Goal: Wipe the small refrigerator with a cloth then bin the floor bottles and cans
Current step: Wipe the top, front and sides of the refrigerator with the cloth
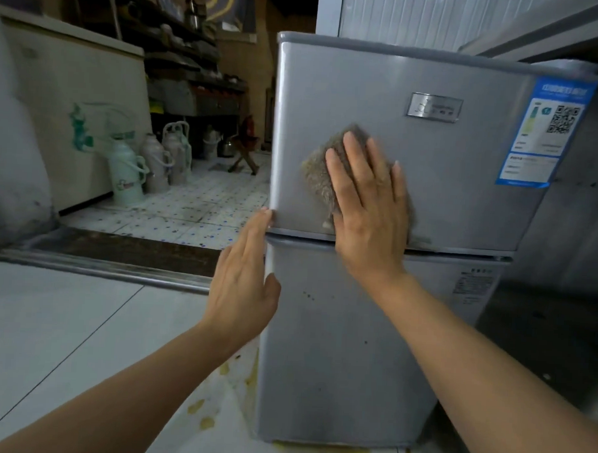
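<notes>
Against the upper door of the small silver refrigerator (382, 93), pressing a grey-brown cloth (322, 169) flat under the right hand (369, 202), fingers (354, 153) spread wide and straight, palm down on the fabric rather than gripping it; cloth partly covered, showing only past the fingertips, along the left of the hand and in a strip at its right edge, with a frayed corner hanging close to the gap between the two doors. Bracing with the left hand (245, 275) at the left edge of the fridge, open and holding nothing, fingertips touching the upper door's lower left corner, thumb lying on the lower door (337, 348). Standing upright on the pale tiled floor (46, 335), long axis vertical, front facing the camera, top door smaller than the bottom one. Bearing a small metal brand plate (434, 108) near the top, lettering too blurred to read; wearing a blue and white energy label (543, 134) with a QR code at the upper right, its print unreadable; carrying a block of fine grey text on the lower door's right side, also illegible. Showing yellowish stains (207, 417) on the floor around the fridge's base. Lying well apart to the left, past a doorway threshold, several thermos flasks (149, 165) beside a white chest freezer (73, 113); shelves behind too dim to make out.
</notes>
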Action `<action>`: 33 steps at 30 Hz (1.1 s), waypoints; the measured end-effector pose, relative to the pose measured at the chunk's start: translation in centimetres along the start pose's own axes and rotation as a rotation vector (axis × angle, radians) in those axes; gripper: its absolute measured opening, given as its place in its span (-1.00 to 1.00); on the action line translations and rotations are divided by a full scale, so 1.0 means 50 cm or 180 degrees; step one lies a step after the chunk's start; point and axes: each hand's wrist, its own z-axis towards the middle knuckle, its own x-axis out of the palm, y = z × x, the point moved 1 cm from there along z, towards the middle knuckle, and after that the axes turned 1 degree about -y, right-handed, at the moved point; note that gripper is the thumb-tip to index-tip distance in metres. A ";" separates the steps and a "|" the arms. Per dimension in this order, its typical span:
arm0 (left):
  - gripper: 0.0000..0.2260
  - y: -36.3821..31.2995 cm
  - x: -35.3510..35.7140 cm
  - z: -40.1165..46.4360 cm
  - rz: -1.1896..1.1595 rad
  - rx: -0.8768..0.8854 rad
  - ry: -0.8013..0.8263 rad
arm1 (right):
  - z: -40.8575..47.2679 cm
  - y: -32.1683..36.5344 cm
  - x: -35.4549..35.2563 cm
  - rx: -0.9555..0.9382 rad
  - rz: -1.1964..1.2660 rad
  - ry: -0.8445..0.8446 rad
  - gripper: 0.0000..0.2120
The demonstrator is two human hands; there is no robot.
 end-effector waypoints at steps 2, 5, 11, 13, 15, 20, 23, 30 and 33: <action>-0.27 0.008 0.002 -0.005 -0.0312 -0.0016 0.0045 | -0.049 0.023 0.010 -0.0226 -0.0035 0.0136 -0.45; -0.25 0.026 0.010 -0.025 -0.0674 -0.0229 0.0152 | -0.141 0.044 0.005 -0.0789 -0.0172 0.0562 -0.45; -0.24 0.064 0.019 -0.049 -0.1258 -0.0718 0.0261 | -0.065 0.059 0.002 -0.0830 -0.0243 0.0623 -0.42; -0.25 0.072 0.025 -0.048 -0.1448 -0.0936 0.0208 | -0.037 0.077 0.016 -0.0782 -0.0206 0.0490 -0.41; -0.27 0.081 0.034 -0.053 -0.1618 -0.1146 0.0242 | -0.054 0.094 0.032 -0.0888 -0.0234 0.0391 -0.46; -0.34 0.129 0.069 -0.088 -0.1698 -0.1534 0.0394 | -0.193 0.107 0.069 -0.1674 -0.0370 0.0579 -0.56; -0.39 0.147 0.087 -0.117 -0.1707 -0.1712 0.0539 | -0.271 0.128 0.080 -0.1866 -0.0554 0.0912 -0.53; -0.51 0.153 0.082 -0.128 -0.1465 -0.1591 0.0674 | -0.249 0.121 0.046 -0.2558 -0.0638 0.1225 -0.47; -0.52 0.127 0.075 -0.096 -0.1597 -0.1486 0.0549 | -0.131 0.085 0.048 -0.1938 -0.0588 0.0513 -0.55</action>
